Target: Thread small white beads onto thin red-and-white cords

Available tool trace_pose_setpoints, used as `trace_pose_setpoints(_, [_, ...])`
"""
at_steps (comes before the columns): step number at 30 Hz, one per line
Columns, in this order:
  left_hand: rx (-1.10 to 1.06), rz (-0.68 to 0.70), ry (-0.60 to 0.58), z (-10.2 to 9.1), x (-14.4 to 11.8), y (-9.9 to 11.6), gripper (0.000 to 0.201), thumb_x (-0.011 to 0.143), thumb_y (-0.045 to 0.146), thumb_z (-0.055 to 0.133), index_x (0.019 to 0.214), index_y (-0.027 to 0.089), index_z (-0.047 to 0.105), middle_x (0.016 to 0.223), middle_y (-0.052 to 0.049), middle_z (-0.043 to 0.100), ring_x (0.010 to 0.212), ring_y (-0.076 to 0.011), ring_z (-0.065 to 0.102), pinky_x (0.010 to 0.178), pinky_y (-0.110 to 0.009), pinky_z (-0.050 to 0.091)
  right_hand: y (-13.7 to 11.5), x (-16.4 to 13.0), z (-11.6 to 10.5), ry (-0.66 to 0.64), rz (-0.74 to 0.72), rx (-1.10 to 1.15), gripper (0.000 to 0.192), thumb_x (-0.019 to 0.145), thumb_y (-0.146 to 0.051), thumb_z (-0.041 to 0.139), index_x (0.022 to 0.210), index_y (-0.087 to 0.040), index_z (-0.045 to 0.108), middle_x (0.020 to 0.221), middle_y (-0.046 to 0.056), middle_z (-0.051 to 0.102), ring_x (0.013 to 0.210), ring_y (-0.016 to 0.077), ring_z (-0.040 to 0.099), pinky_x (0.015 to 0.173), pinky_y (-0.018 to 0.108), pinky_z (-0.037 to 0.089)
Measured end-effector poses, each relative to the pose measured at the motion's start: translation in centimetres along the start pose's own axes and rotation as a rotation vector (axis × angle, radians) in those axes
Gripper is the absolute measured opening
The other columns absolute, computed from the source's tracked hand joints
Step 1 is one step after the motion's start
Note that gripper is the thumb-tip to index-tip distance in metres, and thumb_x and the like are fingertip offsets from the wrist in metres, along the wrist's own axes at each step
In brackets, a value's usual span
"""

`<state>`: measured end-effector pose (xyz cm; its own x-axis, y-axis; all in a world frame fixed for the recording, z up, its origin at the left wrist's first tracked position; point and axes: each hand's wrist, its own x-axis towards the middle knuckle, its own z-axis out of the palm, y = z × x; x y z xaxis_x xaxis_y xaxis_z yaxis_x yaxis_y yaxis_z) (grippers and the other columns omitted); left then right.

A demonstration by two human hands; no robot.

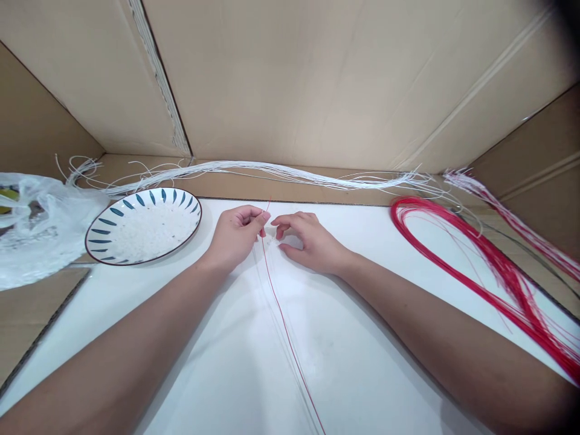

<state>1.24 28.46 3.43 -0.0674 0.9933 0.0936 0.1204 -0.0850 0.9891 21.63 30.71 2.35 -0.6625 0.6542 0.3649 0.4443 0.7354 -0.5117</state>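
My left hand (239,232) pinches a thin red cord (283,319) between thumb and forefinger. A short end of the cord sticks up above the fingertips, and the long part runs down across the white tabletop to the lower edge of the view. To its right, my right hand (310,241) has thumb and fingers apart, with its fingertips close to a few small whitish, clear bits (270,237) on the surface. These bits are too small to make out well. I see nothing held in the right hand.
A plate (144,232) with dark blue strokes and small whitish pieces stands left, beside a white plastic bag (36,235). White cords (272,171) lie along the back cardboard wall (290,78). Red cords (475,254) lie looped at right, near a red-and-white bundle (512,217).
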Motion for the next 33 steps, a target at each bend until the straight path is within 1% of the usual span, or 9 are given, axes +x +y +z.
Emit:
trace_pose_setpoints(7, [-0.007, -0.001, -0.011, 0.1, -0.1, 0.2, 0.029, 0.081, 0.047, 0.077, 0.08, 0.018, 0.074, 0.062, 0.001, 0.064, 0.056, -0.0121, 0.05, 0.058, -0.028, 0.041, 0.0, 0.1, 0.1, 0.008, -0.012, 0.029, 0.035, 0.089, -0.011, 0.059, 0.122, -0.023, 0.055, 0.104, 0.002, 0.075, 0.103, 0.0228, 0.064, 0.102, 0.045, 0.037])
trace_pose_setpoints(13, [0.005, 0.01, -0.011, 0.1, 0.0, 0.1, 0.028, 0.082, 0.046, 0.076, 0.079, 0.018, 0.074, 0.061, 0.001, 0.063, 0.056, -0.0118, 0.049, 0.058, -0.027, 0.04, -0.4, 0.3, 0.1, -0.011, 0.015, 0.038, 0.026, 0.09, -0.012, 0.057, 0.114, -0.023, 0.057, 0.098, 0.002, 0.074, 0.099, 0.0223, 0.064, 0.102, 0.045, 0.037])
trace_pose_setpoints(17, [0.011, 0.012, -0.005, 0.1, 0.0, 0.0, 0.027, 0.082, 0.045, 0.076, 0.078, 0.018, 0.074, 0.061, 0.002, 0.062, 0.055, -0.0111, 0.048, 0.057, -0.027, 0.04, -0.5, 0.3, 0.1, -0.02, 0.026, 0.033, 0.029, 0.09, -0.012, 0.056, 0.116, -0.024, 0.056, 0.099, 0.002, 0.074, 0.099, 0.0224, 0.065, 0.102, 0.044, 0.037])
trace_pose_setpoints(24, [0.012, 0.008, 0.024, -0.1, 0.2, -0.1, 0.023, 0.083, 0.041, 0.076, 0.079, 0.019, 0.074, 0.06, 0.002, 0.063, 0.055, -0.0103, 0.05, 0.057, -0.025, 0.04, -0.4, 0.1, -0.3, -0.009, 0.061, 0.0, 0.031, 0.086, -0.009, 0.055, 0.114, -0.023, 0.057, 0.095, 0.003, 0.073, 0.097, 0.0226, 0.064, 0.1, 0.043, 0.038])
trace_pose_setpoints(28, [0.014, 0.0, 0.048, -0.2, 0.2, 0.0, 0.018, 0.083, 0.036, 0.075, 0.078, 0.019, 0.074, 0.059, 0.003, 0.063, 0.053, -0.0094, 0.048, 0.055, -0.024, 0.039, 0.3, -0.5, -0.7, 0.016, 0.066, -0.009, 0.038, 0.081, -0.009, 0.056, 0.116, -0.022, 0.056, 0.093, 0.003, 0.071, 0.092, 0.0218, 0.064, 0.099, 0.043, 0.04])
trace_pose_setpoints(33, [0.012, -0.001, 0.055, -0.1, 0.1, 0.1, 0.018, 0.083, 0.035, 0.075, 0.077, 0.019, 0.074, 0.058, 0.003, 0.062, 0.052, -0.0094, 0.048, 0.055, -0.024, 0.039, 0.6, -0.8, -1.0, -0.003, 0.062, -0.017, 0.045, 0.075, -0.01, 0.055, 0.119, -0.023, 0.054, 0.092, 0.002, 0.068, 0.09, 0.0228, 0.063, 0.098, 0.044, 0.041])
